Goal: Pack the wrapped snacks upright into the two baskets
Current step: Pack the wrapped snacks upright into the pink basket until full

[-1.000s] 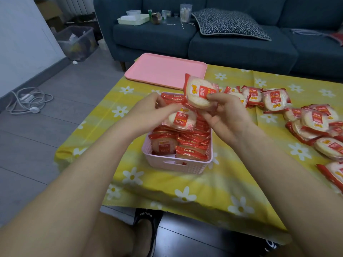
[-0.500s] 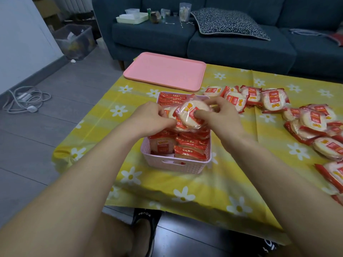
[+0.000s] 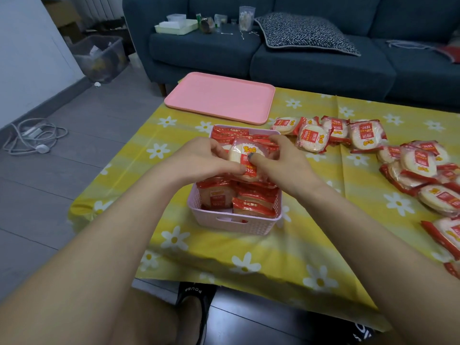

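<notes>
Both hands hold one wrapped snack [image 3: 245,161] over the middle of the pink basket [image 3: 235,224]. The left hand [image 3: 206,158] pinches its left edge, and the right hand [image 3: 278,163] grips its right side with the thumb on the front. The basket sits on the yellow cloth [image 3: 311,245] and looks nearly full, with snacks standing in rows. To do this well, I think the hands should tip the snack up straight, find a gap between the rows, and slide it down gently so the others do not fall. More loose snacks [image 3: 408,165] lie on the right.
</notes>
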Demonstrator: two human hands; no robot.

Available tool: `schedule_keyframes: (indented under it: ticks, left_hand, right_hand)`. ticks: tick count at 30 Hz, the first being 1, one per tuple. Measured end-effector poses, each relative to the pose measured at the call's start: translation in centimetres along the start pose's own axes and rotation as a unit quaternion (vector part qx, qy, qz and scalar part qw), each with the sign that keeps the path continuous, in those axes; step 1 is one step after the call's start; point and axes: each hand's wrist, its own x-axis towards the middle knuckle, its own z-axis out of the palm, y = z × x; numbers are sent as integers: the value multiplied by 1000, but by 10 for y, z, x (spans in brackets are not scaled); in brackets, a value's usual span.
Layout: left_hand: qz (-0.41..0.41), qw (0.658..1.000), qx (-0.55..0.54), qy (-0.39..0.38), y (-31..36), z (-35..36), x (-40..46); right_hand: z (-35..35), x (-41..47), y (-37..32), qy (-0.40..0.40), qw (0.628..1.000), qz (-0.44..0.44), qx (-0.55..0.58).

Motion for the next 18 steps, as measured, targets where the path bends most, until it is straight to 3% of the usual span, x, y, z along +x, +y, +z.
schedule_keyframes:
  ticks: [3, 9, 13, 18]
  left_hand:
    - [15, 1000, 3, 0, 4, 2, 0]
    - [49, 998, -33, -21, 3, -1, -1]
    - [96, 992, -84, -27, 3, -12, -6]
    - [130, 987, -68, -65, -9, -29, -16]
  right_hand:
    - [2, 3, 0, -1, 1000, -6, -3]
    - [-6, 6, -3, -34, 988, 48, 142]
    - [-15, 3, -7, -52, 985, -18, 162]
    - [-12, -8, -15, -90, 985, -110, 94]
